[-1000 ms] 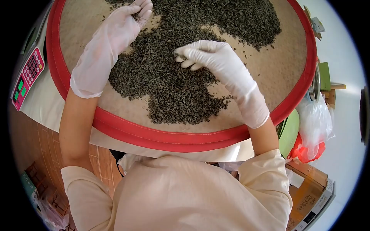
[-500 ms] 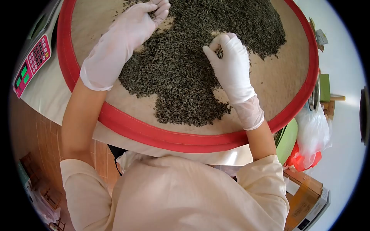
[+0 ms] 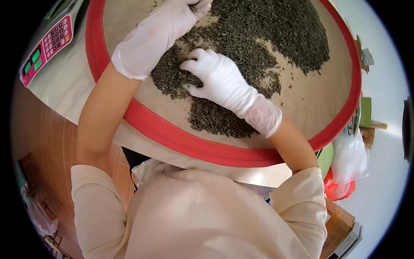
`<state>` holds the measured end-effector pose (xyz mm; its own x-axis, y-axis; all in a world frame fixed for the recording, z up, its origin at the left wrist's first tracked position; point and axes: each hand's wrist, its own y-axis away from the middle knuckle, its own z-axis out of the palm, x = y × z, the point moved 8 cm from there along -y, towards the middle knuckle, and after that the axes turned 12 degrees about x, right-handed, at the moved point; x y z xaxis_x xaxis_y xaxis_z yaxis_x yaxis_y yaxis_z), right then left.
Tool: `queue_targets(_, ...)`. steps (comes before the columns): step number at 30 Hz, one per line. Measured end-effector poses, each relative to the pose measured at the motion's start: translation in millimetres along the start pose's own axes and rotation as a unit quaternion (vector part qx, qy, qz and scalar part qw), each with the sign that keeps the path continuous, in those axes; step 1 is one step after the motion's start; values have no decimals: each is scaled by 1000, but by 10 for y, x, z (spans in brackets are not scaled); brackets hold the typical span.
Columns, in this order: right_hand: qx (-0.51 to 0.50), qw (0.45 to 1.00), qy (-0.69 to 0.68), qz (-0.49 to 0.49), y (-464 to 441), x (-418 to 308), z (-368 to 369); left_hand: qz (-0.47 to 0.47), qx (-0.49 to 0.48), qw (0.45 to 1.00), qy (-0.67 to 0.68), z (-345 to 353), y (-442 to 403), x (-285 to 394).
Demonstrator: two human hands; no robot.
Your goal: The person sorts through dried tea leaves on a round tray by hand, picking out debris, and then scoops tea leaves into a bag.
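Dark dried leaves (image 3: 250, 30) lie in a spread-out heap on a round beige tray with a red rim (image 3: 189, 149). My left hand (image 3: 166, 32), in a white glove, is over the tray's upper left part; its curled fingers reach the top edge of the view, and what they hold is hidden. My right hand (image 3: 215, 77), also gloved in white, is down on the leaves left of the middle. Its fingers are spread and bent like a claw, with leaves between thumb and fingers.
A scale with a pink keypad (image 3: 56, 36) stands at the upper left. Right of the tray are a clear plastic bag (image 3: 347, 155), a red bag (image 3: 338, 187), a green box (image 3: 366, 112) and a cardboard box (image 3: 338, 228).
My right hand has moved left and down onto the leaves, and its fingers have spread. Bare patches now show in the heap. The view has shifted, with the tray further right.
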<state>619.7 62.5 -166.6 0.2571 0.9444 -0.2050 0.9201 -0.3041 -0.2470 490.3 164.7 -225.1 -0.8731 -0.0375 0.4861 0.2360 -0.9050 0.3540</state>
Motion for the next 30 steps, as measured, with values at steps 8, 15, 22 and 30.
queue_targets(8, 47, 751, -554, 355, 497, 911, -617, 3, -16, 999, 48, -51, -157, 32)
queue_targets(15, 6, 895, -311, 320, 710, 1101, -893, 1, 31, 999, 14, -48, -24, 82)
queue_targets(22, 168, 962, -50, 207, 691, 1469, -807, -25, 31, 999, 30, 149, 192, 136)
queue_targets(30, 186, 928, -246, 209, 667, 1449, -693, -84, -88, 991, 61, 78, 83, 253)
